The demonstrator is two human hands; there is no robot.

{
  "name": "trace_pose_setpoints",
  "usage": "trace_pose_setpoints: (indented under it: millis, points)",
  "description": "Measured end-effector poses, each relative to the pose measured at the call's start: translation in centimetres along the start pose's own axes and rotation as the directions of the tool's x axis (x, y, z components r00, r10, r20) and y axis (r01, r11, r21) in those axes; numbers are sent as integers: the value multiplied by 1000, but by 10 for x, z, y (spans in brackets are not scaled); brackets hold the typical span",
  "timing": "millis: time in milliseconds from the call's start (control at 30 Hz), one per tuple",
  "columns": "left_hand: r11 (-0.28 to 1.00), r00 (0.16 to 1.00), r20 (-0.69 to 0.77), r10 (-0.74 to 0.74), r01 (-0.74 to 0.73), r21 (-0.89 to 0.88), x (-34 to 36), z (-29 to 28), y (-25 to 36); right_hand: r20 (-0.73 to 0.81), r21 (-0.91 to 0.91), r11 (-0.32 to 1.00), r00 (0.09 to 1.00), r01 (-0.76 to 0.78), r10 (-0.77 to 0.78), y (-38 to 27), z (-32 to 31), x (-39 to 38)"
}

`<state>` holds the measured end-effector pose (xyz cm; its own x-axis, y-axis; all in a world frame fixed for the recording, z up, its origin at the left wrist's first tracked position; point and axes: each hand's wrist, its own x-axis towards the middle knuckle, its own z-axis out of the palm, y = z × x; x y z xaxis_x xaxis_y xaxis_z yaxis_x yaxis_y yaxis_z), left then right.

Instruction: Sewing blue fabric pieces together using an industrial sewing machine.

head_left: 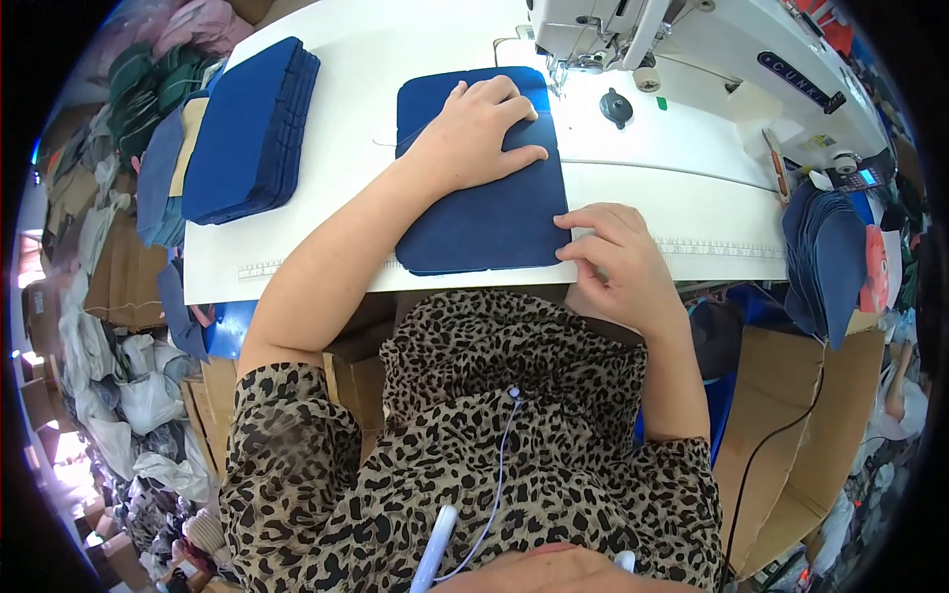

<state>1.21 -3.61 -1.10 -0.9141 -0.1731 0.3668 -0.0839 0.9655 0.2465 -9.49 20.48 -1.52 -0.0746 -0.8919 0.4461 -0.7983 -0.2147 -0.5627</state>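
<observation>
A dark blue rectangular fabric piece (474, 222) with rounded corners lies on the white sewing table, close to the needle area of a sewing machine (593, 44). My left hand (479, 133) lies spread over its upper part, palm down, thumb pointing right. At the fabric's lower right edge is my right hand (615, 259), its bent fingers apart and fingertips at the edge; no cloth shows pinched between them. Left of the piece stands a neat stack of similar blue fabric pieces (252, 128).
A black round knob-like part (616, 108) sits on the machine bed, and a cutter-like tool (776, 163) rests farther right. Blue fabric pieces (825, 257) hang over the table's right end. A ruler strip (712, 248) runs along the front. Below right stands a cardboard box (791, 435).
</observation>
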Motion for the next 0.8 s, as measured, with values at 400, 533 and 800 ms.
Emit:
trace_pose_setpoints:
  millis: [400,533,800]
  points:
    - [1000,1000,0,1,-1,0,1,1,1,8,25,999,999,-42,42,-1,-1,2]
    - [1000,1000,-19,0,0,25,0,3,1,3,32,998,998,-57,57,-3,-1,3]
    - [999,1000,-31,-4,6,51,1,5,2,-18,60,994,996,-91,92,-2,0,2]
